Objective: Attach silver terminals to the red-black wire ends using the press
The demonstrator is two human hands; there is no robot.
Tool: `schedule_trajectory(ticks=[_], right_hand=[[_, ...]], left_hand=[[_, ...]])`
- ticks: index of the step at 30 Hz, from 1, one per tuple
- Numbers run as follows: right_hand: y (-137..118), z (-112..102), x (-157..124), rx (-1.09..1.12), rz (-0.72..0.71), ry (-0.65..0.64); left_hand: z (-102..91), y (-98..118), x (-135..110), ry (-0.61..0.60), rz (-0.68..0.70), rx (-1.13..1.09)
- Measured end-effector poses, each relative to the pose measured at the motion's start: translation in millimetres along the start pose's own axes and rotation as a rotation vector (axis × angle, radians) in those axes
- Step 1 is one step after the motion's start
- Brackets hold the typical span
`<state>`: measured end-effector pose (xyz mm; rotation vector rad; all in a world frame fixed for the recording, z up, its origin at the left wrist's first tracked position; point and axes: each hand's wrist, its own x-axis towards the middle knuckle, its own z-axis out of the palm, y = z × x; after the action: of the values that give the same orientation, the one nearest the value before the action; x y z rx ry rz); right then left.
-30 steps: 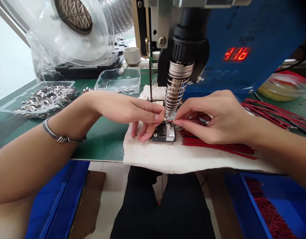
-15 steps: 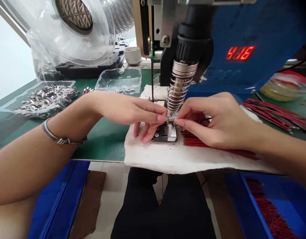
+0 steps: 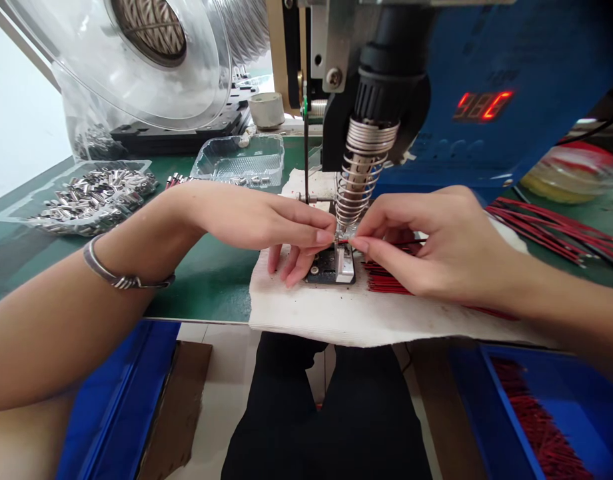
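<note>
My right hand [image 3: 431, 247] pinches a thin red and black wire [image 3: 417, 242], its end held at the top of a small metal fixture [image 3: 344, 265]. From the other side, my left hand [image 3: 266, 223] has thumb and forefinger pressed together by the same spot, its other fingers curled down beside the fixture. Whatever lies between those left fingertips is too small and hidden to name. Directly above the fingertips is the spring-wrapped tip of a soldering iron [image 3: 357, 175]. More red and black wires [image 3: 386, 279] lie under my right hand on a white cloth [image 3: 311, 310].
A clear tray of small metal parts [image 3: 101, 197] stands on the left, with another clear tray [image 3: 241, 160] behind my left hand. The blue machine [image 3: 436, 157] with a red display fills the back right. Bundled wires [image 3: 551, 230] lie right; a blue bin [image 3: 531, 427] sits below.
Both hands stay almost in place at the fixture. The digits on the red display look different, partly unlit now.
</note>
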<state>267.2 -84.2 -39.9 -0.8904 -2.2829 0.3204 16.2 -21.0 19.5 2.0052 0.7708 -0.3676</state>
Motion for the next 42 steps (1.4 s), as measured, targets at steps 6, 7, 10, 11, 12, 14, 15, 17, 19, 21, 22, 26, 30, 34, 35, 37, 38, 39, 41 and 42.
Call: schedule_trajectory(ticks=[6, 7, 10, 11, 12, 14, 15, 17, 19, 21, 22, 26, 30, 34, 35, 37, 38, 39, 41, 42], right_hand=[[-1.5, 1.0, -1.1, 0.021, 0.018, 0.014], [-1.2, 0.8, -1.1, 0.025, 0.008, 0.009], [-0.5, 0.2, -0.7, 0.028, -0.013, -0.007], [-0.3, 0.1, -0.6, 0.024, -0.013, -0.006], [-0.1, 0.1, -0.6, 0.018, -0.017, -0.001], [0.2, 0.7, -0.9, 0.001, -0.033, 0.007], [0.4, 1.3, -1.1, -0.010, -0.047, 0.014], [1.1, 2.6, -1.8, -0.039, -0.079, 0.027], [1.5, 3.7, -2.4, -0.071, -0.116, 0.047], [1.1, 3.9, -2.8, -0.101, -0.148, 0.079], [0.6, 3.5, -2.8, -0.111, -0.153, 0.086], [-0.9, 0.9, -2.8, -0.115, -0.137, 0.078], [1.8, 0.8, -3.0, -0.064, -0.174, 0.064], [4.0, 2.7, -2.5, -0.070, -0.183, 0.082], [3.8, 3.0, -2.3, -0.073, -0.179, 0.086], [2.4, 3.4, -2.1, -0.065, -0.157, 0.084], [1.5, 3.4, -2.1, -0.060, -0.139, 0.081], [0.6, 3.5, -2.2, -0.057, -0.117, 0.072], [-0.9, 3.8, -2.8, -0.063, -0.087, 0.065], [-1.3, 3.9, -3.2, -0.071, -0.082, 0.066]], left_hand=[[-0.6, -0.4, 0.4, 0.012, -0.010, 0.007], [-0.7, -0.4, 0.3, 0.011, -0.011, 0.009], [-0.6, -0.7, 0.0, 0.003, -0.005, 0.006], [-0.5, -0.9, 0.0, 0.001, -0.002, 0.003], [-0.3, -1.2, -0.1, 0.003, -0.002, 0.001], [0.1, -1.5, 0.0, 0.012, -0.007, -0.004], [0.3, -1.6, 0.1, 0.015, -0.009, -0.007], [0.3, -1.6, 0.3, 0.020, -0.008, -0.013], [0.0, -1.4, 0.5, 0.011, -0.003, -0.009], [-0.4, -1.3, 0.8, -0.002, -0.002, -0.003], [-0.6, -1.3, 0.9, -0.004, -0.004, -0.003], [-0.7, -1.9, 1.3, 0.020, -0.028, -0.011], [-0.1, -2.0, 1.3, 0.030, -0.039, 0.001], [0.2, -1.6, 1.4, 0.017, -0.016, 0.008], [0.2, -1.5, 1.4, 0.010, -0.007, 0.008], [0.1, -1.6, 1.3, 0.007, 0.004, 0.002], [0.0, -1.7, 1.3, 0.009, 0.005, -0.001], [0.0, -1.8, 1.2, 0.016, 0.003, -0.004], [-0.1, -1.8, 1.1, 0.028, -0.005, -0.006], [-0.1, -1.7, 1.1, 0.030, -0.007, -0.007]])
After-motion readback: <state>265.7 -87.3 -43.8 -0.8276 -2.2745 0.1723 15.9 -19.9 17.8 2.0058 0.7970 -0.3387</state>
